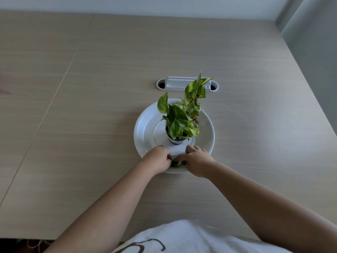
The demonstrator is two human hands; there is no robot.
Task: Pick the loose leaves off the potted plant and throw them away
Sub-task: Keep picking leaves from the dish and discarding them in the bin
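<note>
A pale wood-grain table (91,106) fills most of the view, and one white cable-port cover (187,83) is set into it beyond the plant. Near the middle lies one round white plate (145,125), which holds a single small dark pot (176,141) standing upright at its centre. One potted plant (182,115) with green and yellow-marked leaves rises from that pot, leaning up and away toward the port cover. At the near rim of the plate, both hands meet over a small cluster of loose leaves (177,163) lying in the dish; too little of the green shows between the fingers to count them. The left hand (158,157) is curled, fingers bent in against the leaves, and the right hand (197,159) is likewise curled with fingertips down on them; whether either one actually grips a leaf cannot be told. Two bare forearms reach in from the bottom edge, above one white garment (182,238).
</note>
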